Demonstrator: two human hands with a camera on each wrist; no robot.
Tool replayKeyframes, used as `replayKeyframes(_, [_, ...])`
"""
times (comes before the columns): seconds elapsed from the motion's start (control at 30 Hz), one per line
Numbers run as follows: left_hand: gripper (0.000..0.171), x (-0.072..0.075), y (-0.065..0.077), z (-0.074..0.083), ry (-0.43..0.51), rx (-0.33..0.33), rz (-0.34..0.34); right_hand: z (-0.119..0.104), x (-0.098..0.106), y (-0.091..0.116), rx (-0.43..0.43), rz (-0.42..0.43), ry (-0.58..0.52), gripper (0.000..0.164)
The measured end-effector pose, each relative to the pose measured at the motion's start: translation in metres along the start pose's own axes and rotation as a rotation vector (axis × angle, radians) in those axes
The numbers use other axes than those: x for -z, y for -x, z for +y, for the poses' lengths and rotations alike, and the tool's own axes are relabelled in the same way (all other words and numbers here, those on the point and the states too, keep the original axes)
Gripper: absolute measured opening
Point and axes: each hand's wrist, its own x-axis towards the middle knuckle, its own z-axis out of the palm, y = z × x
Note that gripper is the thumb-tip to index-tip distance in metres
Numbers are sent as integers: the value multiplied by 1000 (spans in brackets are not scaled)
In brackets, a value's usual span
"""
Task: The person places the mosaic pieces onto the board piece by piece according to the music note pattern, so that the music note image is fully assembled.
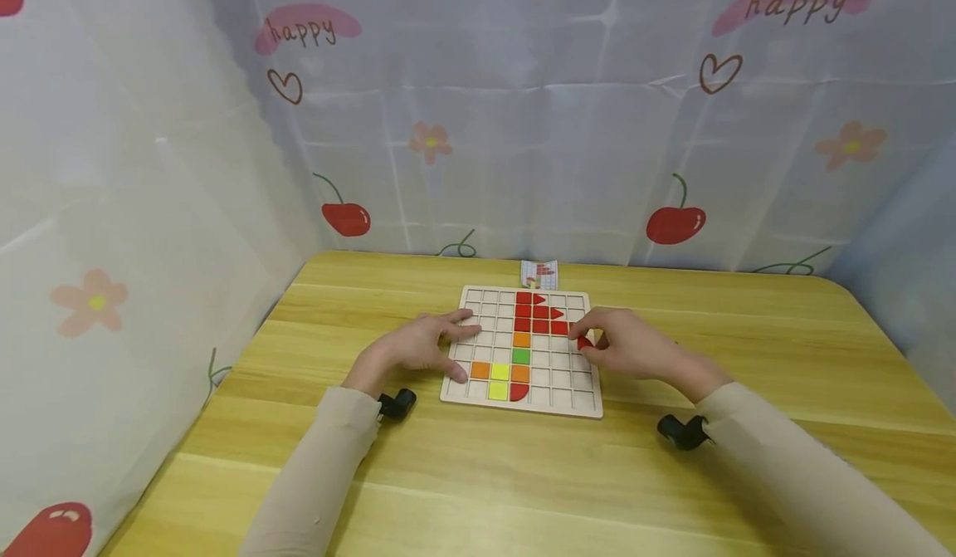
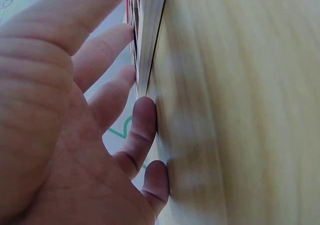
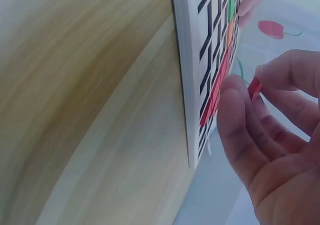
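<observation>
A wooden grid board (image 1: 489, 407) lies on the table with coloured tiles in its cells. Red tiles (image 1: 524, 312) form stepped rows at the upper middle, two of which end in points. Below them are orange, green (image 1: 521, 356) and yellow (image 1: 499, 390) squares, plus a red rounded tile (image 1: 519, 392). My left hand (image 1: 420, 344) rests on the board's left edge, fingers spread. Over the board's right edge, my right hand (image 1: 631, 344) pinches a small red tile (image 3: 254, 88) between thumb and fingers. Its full shape is hidden.
Behind the board lies a small printed pattern card (image 1: 548, 275). A printed curtain (image 1: 523, 125) hangs beyond the table (image 1: 478, 482) and along its left side. Black wrist-camera mounts (image 1: 681, 432) sit under both forearms.
</observation>
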Motion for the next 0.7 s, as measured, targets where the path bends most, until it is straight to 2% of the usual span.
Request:
replayKeyframes(0.13, [85, 0, -1, -2, 1, 9, 3, -5, -2, -5, 60, 9, -3, 16])
replayKeyframes(0.27, [85, 0, -1, -1, -11, 10, -4, -9, -5, -10, 70, -6, -27, 12])
replayKeyframes(0.57, [85, 0, -1, 0, -12, 17, -2, -16, -10, -19, -24, -74, -56, 13])
replayKeyframes(0.7, [85, 0, -1, 0, -29, 13, -6, -19, -13, -23, -34, -83, -95, 16])
